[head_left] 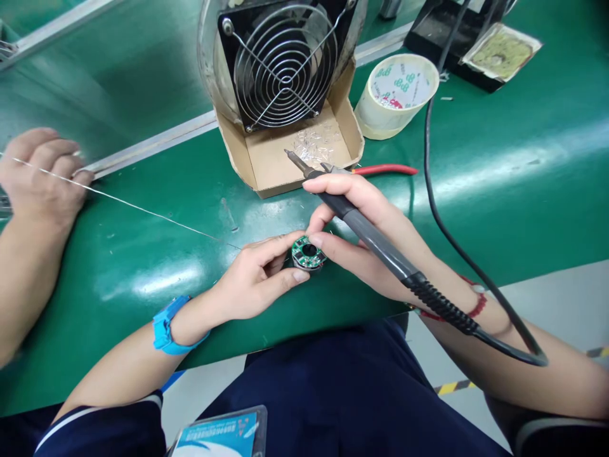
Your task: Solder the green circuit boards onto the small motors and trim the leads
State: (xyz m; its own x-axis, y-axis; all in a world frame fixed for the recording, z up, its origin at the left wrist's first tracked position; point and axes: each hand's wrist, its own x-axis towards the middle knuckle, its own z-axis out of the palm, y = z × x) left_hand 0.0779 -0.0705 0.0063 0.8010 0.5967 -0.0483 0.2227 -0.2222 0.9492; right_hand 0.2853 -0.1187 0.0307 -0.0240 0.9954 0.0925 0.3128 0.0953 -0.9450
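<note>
I have the round circuit board (299, 258) raised over the near side of the green surface (504, 197), pinched between the thumb and fingers of my left hand (259, 273). My right hand (366, 235) grips the soldering iron (378, 244), its tip pointing away toward the cardboard tray (266, 162), while I rest that thumb at the board's edge. A thin wire (157, 214) stretches from another person's hand (45, 178) to near my left knuckles. Beyond, I see a fan (285, 80) and a tape roll (385, 120)
</note>
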